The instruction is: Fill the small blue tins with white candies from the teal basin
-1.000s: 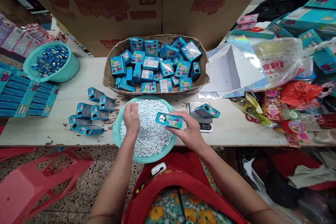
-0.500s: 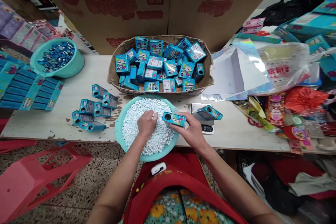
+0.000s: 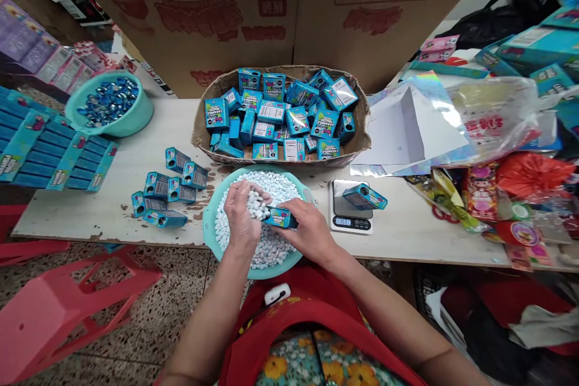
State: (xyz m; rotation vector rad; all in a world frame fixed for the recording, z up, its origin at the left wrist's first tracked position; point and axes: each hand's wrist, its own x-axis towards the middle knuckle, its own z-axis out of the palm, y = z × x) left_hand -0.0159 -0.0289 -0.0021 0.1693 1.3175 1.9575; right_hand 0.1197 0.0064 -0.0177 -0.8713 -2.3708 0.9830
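Cupped over a turquoise basin (image 3: 208,230) of small white candies (image 3: 277,253), my left hand (image 3: 242,217) holds a heap of those candies. My right hand (image 3: 312,230) grips a small blue candy box (image 3: 279,218), tilted so that one end meets the candies in my left palm. The box's opening is hidden by the candies and fingers. To the right of the basin, a digital scale (image 3: 337,196) with a lit display has another blue box (image 3: 365,196) lying on it.
A cut-down cardboard carton (image 3: 199,140) full of blue boxes stands behind the basin. Several open boxes (image 3: 156,184) stand at left, near a basin of blue wrapped pieces (image 3: 147,110). Bags and papers (image 3: 398,126) crowd the right. A red stool (image 3: 54,313) is at lower left.
My left hand has come up out of the candies with a handful and turned palm-up. My right hand has brought the box left, against that handful.
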